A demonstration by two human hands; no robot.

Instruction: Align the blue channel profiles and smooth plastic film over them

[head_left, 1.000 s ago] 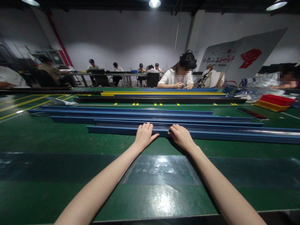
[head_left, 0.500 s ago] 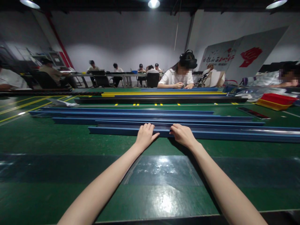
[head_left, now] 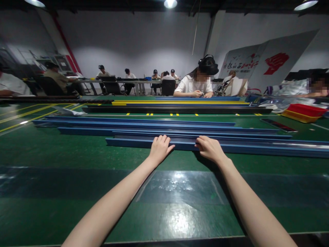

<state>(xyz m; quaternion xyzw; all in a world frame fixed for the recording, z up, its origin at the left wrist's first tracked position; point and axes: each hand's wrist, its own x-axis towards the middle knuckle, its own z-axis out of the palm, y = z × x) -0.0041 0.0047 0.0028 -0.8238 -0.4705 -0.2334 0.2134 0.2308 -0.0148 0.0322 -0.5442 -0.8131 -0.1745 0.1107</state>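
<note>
Along the middle of the green worktop (head_left: 64, 154), the nearest blue channel (head_left: 183, 145) lay crosswise before the person, its right end running out of view. The left hand (head_left: 159, 147) rested over it with the fingers together and bent across the top, the thumb spread out toward the right hand (head_left: 209, 148). That one was curled on the same channel; whether its fingers pinched anything could not be told.

Uneven pressure from the two hands could have tipped the long piece or swung it askew, since both touched it near its left part while much of its length lay off to the right. Any push away from the body risked knocking it against the other blue channels (head_left: 84, 131), which lay close behind and left little room; their edges might have caught or scraped.

Farther back lay a black rail (head_left: 154, 109) and a yellow strip (head_left: 180, 102), with a phone (head_left: 279, 125) and a red tray (head_left: 304, 110) off to the right. Nearer the body, a clear sheet (head_left: 180, 185) lay flat between the forearms. Across the worktop sat a co-worker (head_left: 194, 85) in a headset, beyond the rails.
</note>
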